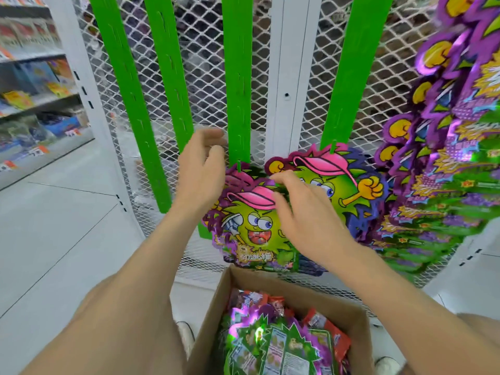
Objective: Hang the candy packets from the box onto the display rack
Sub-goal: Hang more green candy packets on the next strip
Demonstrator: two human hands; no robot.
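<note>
— Left side first?
— Slants up bare from 7 o'clock along the left forearm (151,261). Ends near centre in the left hand (201,171), thumb uppermost, fingers (216,151) loosely bent toward 3 o'clock, thumb held apart from them.
— And the right?
— Slants in from 5 o'clock along the right forearm (392,288). Shows the right hand (305,212) back-up, fingertips (278,177) stretched toward 10 o'clock. Blurred there, so grasp unclear. Sits just at 4 o'clock of the left.

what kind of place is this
Most likely a shop aisle mid-restock: stocked shelves with price tags, green hanging strips on a wire-mesh rack, and a cardboard box of candy packets.
</note>
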